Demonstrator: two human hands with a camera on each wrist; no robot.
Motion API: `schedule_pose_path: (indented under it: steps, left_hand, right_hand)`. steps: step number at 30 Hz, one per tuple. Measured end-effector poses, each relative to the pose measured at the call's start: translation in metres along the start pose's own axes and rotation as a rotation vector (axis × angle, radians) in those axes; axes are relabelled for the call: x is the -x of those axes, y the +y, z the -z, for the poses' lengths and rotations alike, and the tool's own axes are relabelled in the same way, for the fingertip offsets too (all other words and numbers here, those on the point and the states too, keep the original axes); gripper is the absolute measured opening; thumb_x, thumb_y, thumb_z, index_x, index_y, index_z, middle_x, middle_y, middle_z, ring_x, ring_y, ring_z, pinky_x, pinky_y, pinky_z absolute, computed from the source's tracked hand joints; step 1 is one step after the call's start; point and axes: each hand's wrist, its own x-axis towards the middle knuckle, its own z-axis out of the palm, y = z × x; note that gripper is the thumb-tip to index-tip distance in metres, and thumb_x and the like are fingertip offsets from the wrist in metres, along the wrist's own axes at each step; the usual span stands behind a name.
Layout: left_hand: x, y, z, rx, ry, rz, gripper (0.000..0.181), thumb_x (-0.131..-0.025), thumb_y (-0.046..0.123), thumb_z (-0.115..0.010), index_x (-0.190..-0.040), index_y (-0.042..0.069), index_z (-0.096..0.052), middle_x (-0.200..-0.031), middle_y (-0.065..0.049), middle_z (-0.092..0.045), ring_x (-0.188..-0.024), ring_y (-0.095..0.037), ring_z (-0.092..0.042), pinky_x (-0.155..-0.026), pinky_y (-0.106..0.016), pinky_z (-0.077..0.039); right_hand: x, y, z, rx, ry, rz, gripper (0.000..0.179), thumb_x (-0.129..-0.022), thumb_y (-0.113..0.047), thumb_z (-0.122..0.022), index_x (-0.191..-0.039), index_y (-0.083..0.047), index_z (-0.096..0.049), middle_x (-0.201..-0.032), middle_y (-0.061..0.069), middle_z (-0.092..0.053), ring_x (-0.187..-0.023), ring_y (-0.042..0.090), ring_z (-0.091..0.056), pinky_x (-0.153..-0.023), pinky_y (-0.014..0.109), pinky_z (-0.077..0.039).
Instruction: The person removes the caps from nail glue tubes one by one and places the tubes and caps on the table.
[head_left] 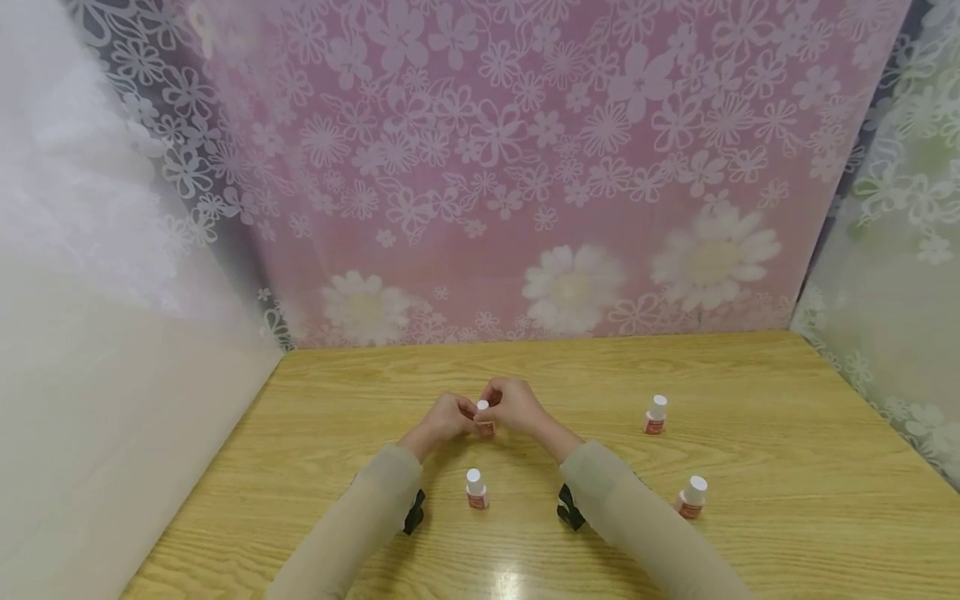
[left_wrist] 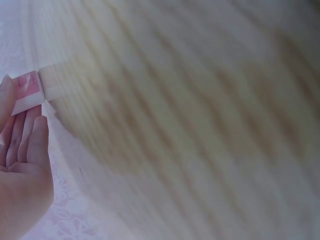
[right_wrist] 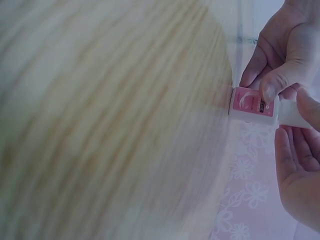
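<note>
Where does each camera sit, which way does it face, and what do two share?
Head: on the head, facing forward and down at table and backdrop; sleeves, left hand, right hand show.
Left wrist: on that wrist, looking along table; bottle and left hand at left edge.
Right wrist: on that wrist, looking along table; bottle and both hands at right edge.
Wrist views share the bottle.

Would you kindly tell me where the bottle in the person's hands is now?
In the head view, the held bottle is mid-picture, between the left hand and the right hand, with a standing bottle nearer the camera.
</note>
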Motion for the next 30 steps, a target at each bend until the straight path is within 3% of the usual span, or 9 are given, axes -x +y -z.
schedule_pose_path:
  steps: [7, 17, 24, 30]
  left_hand:
    - [0.001, 0.002, 0.001, 0.051, -0.022, -0.007, 0.013, -0.070, -0.006, -0.070, -0.081, -0.009, -0.067, -0.073, -0.011, -0.066, -0.066, -0.009, -0.057, -0.060, -0.022, -0.044]
    - [0.002, 0.000, 0.003, -0.055, -0.009, -0.048, 0.014, -0.068, 0.004, -0.075, -0.077, -0.004, -0.067, -0.071, -0.005, -0.065, -0.064, -0.008, -0.050, -0.059, -0.021, -0.040]
    - [0.023, 0.029, 0.004, -0.021, -0.020, -0.053, 0.012, -0.071, -0.004, -0.070, -0.078, -0.012, -0.064, -0.075, -0.018, -0.064, -0.060, -0.007, -0.045, -0.055, -0.020, -0.036]
    - [0.024, 0.029, 0.004, -0.021, -0.024, -0.063, 0.013, -0.071, -0.005, -0.070, -0.078, -0.012, -0.063, -0.073, -0.017, -0.064, -0.060, -0.008, -0.045, -0.054, -0.020, -0.035]
  right_hand:
    - [-0.001, -0.001, 0.003, -0.005, -0.038, 0.006, 0.015, -0.072, -0.009, -0.073, -0.077, -0.006, -0.059, -0.072, -0.001, -0.057, -0.067, 0.012, -0.051, -0.060, 0.025, -0.043]
    - [-0.001, 0.002, 0.004, -0.046, -0.082, 0.034, 0.012, -0.074, -0.007, -0.071, -0.079, -0.005, -0.060, -0.075, 0.000, -0.058, -0.070, 0.012, -0.053, -0.061, 0.026, -0.044]
    - [-0.002, 0.002, 0.006, -0.052, -0.101, 0.055, 0.011, -0.074, -0.006, -0.070, -0.079, -0.005, -0.060, -0.074, -0.001, -0.059, -0.073, 0.013, -0.055, -0.064, 0.028, -0.045]
    - [-0.001, 0.001, 0.007, -0.070, -0.116, 0.081, 0.009, -0.075, -0.003, -0.069, -0.081, -0.003, -0.062, -0.075, 0.000, -0.060, -0.074, 0.013, -0.056, -0.065, 0.028, -0.046]
